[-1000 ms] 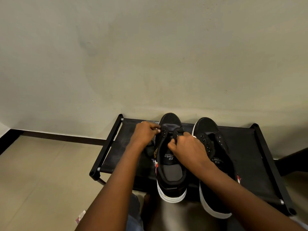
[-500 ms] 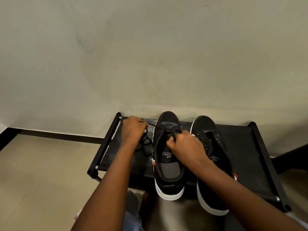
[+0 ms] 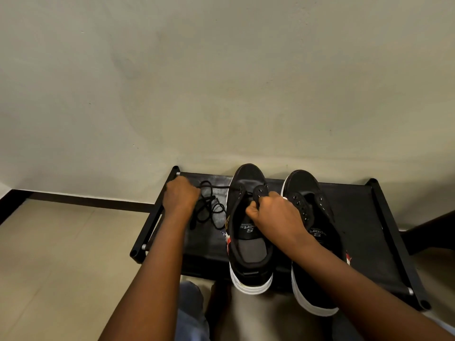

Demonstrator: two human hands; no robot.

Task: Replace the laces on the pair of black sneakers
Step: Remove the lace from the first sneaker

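The left hand (image 3: 181,196) gripped the lace (image 3: 209,207), drawn leftward from the left sneaker (image 3: 248,232); the right hand (image 3: 275,215) pinched its tongue.

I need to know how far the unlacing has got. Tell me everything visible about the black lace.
The black lace is a thin dark cord, mostly pulled free and lying in loose tangled loops on the black rack, left of the left sneaker. One strand runs taut from the left hand, which grips it, to an eyelet near that sneaker's toe.
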